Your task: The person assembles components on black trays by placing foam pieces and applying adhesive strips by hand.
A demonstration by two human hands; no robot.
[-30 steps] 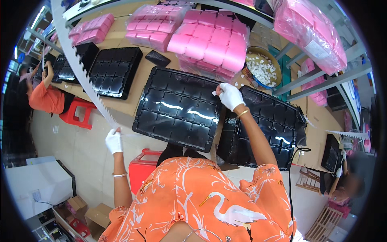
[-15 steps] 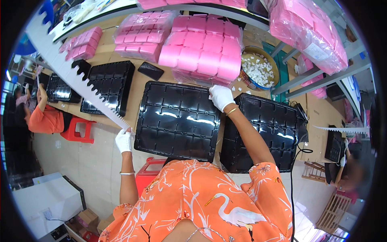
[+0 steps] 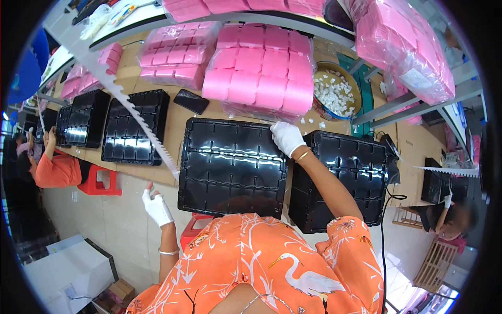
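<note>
Head view: the left hand, lower left of centre, is empty, fingers spread, apart from the strip, while the right hand touches the upper-right corner of the tray at frame centre, apparently steadying it, its grip indeterminable.

No legible text, white label on plastic-wrapped pink bundle, upper right, marks too small
</note>
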